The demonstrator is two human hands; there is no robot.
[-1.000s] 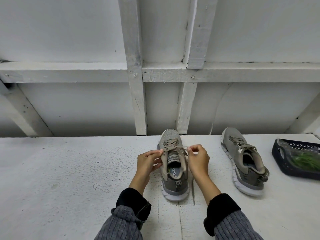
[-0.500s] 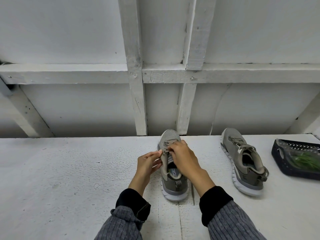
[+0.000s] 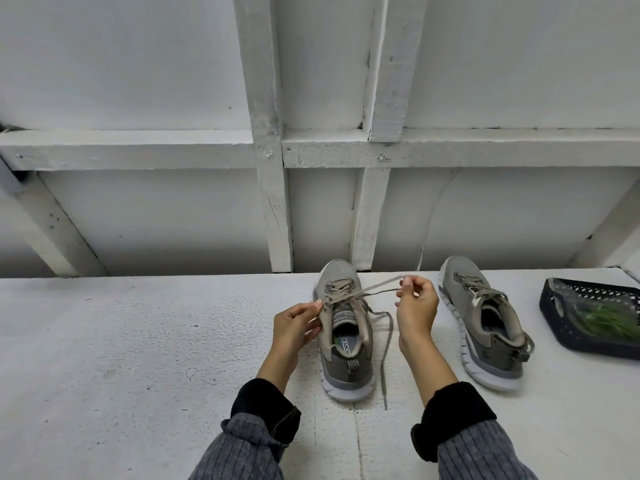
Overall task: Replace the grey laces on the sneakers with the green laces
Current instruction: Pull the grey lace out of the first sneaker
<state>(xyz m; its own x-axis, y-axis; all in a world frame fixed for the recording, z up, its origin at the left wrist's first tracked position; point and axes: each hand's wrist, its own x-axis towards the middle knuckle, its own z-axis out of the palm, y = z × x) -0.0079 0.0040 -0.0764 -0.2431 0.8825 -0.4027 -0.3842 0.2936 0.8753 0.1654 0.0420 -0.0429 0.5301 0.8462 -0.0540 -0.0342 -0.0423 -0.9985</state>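
While the near sneaker (image 3: 343,327) stands upright on the white table (image 3: 138,341) with its toe pointing away from the person, the left hand (image 3: 298,327) sits just beside its left side, fingertips pinching the upper edge by the eyelets. The right hand (image 3: 415,306) hovers to the right of the shoe, raised above the table, thumb and fingers pinching the grey lace (image 3: 374,287), which stretches taut in two strands from the eyelets up to that hand. A loose end of the lace trails down along the shoe's right side onto the table. The sneaker is grey mesh with a white sole and a striped heel tab. The second sneaker (image 3: 485,323), laced in grey, lies well apart to the right. Further right, a dark basket (image 3: 561,327) holds the green laces (image 3: 606,322) in a clear wrapper.
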